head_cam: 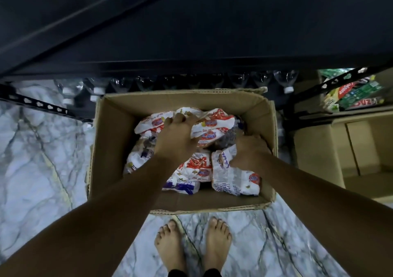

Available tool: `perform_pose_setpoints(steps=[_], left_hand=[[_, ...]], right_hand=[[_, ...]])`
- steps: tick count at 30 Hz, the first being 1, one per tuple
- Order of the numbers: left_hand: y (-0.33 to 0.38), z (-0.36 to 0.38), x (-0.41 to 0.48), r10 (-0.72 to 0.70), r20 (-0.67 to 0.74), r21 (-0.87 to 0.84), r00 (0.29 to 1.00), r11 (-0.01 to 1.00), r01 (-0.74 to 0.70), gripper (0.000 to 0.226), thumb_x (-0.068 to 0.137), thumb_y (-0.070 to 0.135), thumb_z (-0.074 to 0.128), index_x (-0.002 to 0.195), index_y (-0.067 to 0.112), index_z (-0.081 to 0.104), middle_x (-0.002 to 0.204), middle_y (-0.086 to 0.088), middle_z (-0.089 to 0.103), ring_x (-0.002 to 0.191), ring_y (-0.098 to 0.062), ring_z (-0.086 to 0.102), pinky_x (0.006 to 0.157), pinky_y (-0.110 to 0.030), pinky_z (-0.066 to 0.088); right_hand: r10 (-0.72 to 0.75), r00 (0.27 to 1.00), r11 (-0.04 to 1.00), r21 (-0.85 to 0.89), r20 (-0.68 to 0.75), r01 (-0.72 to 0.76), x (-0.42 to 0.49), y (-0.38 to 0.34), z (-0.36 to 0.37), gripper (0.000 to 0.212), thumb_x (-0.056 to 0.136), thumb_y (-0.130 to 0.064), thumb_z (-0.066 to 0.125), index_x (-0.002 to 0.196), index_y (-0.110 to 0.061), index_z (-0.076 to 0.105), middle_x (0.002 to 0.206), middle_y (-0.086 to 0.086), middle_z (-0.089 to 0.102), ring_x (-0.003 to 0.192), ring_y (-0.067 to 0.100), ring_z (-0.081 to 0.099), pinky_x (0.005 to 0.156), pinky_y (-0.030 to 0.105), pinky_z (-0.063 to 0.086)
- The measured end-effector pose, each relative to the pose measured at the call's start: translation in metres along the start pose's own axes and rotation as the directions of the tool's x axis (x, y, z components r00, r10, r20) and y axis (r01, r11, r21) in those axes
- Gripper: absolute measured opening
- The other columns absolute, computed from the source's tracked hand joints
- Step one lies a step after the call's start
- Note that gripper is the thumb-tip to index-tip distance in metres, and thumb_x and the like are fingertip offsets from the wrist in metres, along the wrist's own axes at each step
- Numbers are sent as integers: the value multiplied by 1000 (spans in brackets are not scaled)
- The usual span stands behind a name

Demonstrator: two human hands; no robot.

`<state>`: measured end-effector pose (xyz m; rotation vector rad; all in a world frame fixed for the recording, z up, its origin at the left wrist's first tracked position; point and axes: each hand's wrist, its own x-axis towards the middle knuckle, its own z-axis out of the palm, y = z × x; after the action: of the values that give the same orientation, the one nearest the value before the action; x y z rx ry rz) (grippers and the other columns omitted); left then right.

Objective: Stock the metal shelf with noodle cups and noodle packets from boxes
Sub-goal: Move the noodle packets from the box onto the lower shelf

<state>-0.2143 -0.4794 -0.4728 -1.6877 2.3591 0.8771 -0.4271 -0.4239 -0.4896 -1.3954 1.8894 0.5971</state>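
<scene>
An open cardboard box [110, 132] stands on the marble floor in front of the black metal shelf [191, 32]. It holds several white noodle packets with red and blue print. My left hand [174, 136] reaches into the far middle of the box, its fingers curled round a stack of packets [210, 130]. To the right, my right hand [248, 151] grips the edge of a packet [234, 176] lying by the right wall of the box. Both forearms cover part of the pile.
Clear plastic bottles [70, 91] with white caps stand in a row under the shelf's lowest board. At the right are a second open cardboard box [319, 149] and colourful cartons [350, 94] on a lower shelf. My bare feet [191, 245] stand just in front of the box.
</scene>
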Motion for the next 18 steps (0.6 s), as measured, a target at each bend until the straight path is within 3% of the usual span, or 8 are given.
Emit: perform_pose_setpoints(steps=[1,3,6,9,10,12,15,18], left_hand=[[-6,-4,-7,-27,-28,-25,999,999,27,59,95,39,65,150,31,44,140,-8,51,129,-38,44,92,-49,53],[-17,-13,-22,-73,-73,-69,995,995,68,59,95,40,66,149,29,46,142,-9,51,130,-39,45,95,-51,52],[-33,-25,-42,-125,-92,-102,988,988,116,57,96,41,67,147,26,48,145,-12,50,132,-42,44,100,-53,49],[-46,-28,-58,-181,-102,-109,978,979,170,58,96,44,66,148,27,46,147,-13,48,130,-43,45,99,-54,50],[-48,-28,-61,-202,-94,-120,975,974,190,59,97,46,65,148,28,44,148,-14,46,129,-43,46,99,-54,50],[-51,-25,-66,-235,-61,-145,970,964,224,60,98,48,63,150,28,39,150,-14,44,128,-43,46,99,-54,50],[-54,-18,-69,-275,-3,-144,962,952,271,61,99,51,59,151,29,34,150,-14,42,127,-43,48,98,-54,49],[-57,-17,-66,-289,22,-144,957,946,289,59,100,50,58,151,28,34,148,-13,43,124,-44,49,95,-52,49]], right_hand=[[-18,999,999,-44,-28,16,-5,0,-2,69,73,-47,82,128,-18,52,120,12,64,119,35,53,99,40,49],[-42,997,996,-81,-58,37,-19,-3,-5,40,74,-51,78,97,-22,63,108,7,67,112,33,58,100,40,45],[-107,978,992,44,-180,116,-45,-10,0,37,75,-41,78,106,-22,69,108,4,67,103,31,64,97,48,49],[-337,769,937,-113,-543,330,-78,-15,16,34,71,-32,76,100,-17,70,109,9,64,105,38,62,92,56,48],[-403,700,909,-165,-590,384,-88,-15,22,33,70,-28,75,100,-17,70,110,9,63,113,37,59,98,62,44],[-509,669,849,-184,-542,496,-99,-17,36,27,73,-23,74,99,-20,69,113,4,58,130,32,49,107,67,35],[-476,786,783,217,-394,583,-100,-21,62,21,91,-37,71,104,-21,71,117,-8,46,123,19,50,105,38,44],[-157,930,744,579,-334,333,-87,-28,69,46,95,-42,66,138,-29,53,140,-9,33,132,20,49,110,30,41]])
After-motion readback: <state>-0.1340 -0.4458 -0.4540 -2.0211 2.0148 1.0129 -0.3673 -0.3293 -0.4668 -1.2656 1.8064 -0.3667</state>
